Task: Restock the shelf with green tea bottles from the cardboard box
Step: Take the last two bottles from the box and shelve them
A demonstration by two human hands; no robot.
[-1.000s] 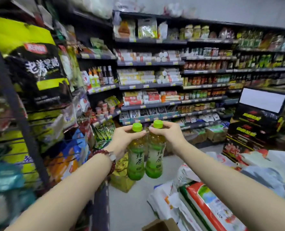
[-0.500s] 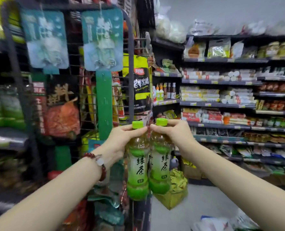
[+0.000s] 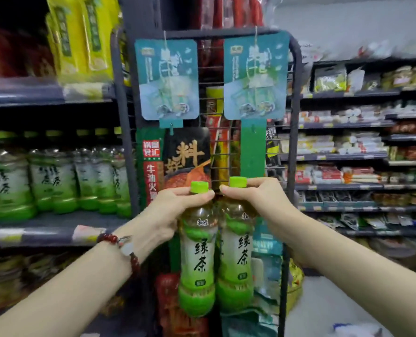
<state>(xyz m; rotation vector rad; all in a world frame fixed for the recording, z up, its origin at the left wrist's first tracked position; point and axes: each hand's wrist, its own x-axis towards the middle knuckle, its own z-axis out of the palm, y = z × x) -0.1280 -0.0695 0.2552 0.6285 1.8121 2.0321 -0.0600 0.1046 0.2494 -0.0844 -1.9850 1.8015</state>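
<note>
Swinging leftward over the last second, the head view has traded the far aisle for a wire rack (image 3: 292, 142) at centre frame, and a shelf (image 3: 44, 232) of matching green tea bottles (image 3: 56, 178) has come into sight at the left edge. That row looks like the restocking target, so I judge the carry is nearly over and placement comes next. The cardboard box is out of frame.

Both hands have kept the same hold throughout. The left hand (image 3: 168, 210) pinches the neck of the left bottle (image 3: 197, 254) just under its green cap, thumb and fingers curled round it. The right hand (image 3: 258, 200) pinches the right bottle (image 3: 236, 249) the same way, its fingertips meeting the left hand's at mid-frame. Each bottle hangs upright below its hand, and the two sit side by side, touching or very nearly; the seam between them is too dark to be sure.

A red bead bracelet (image 3: 129, 251) circles the left wrist. The stocked row lies left of and slightly above the carried pair, well apart from the hands, its labels smeared by motion blur. Any open slot on that shelf cannot be made out.
</note>
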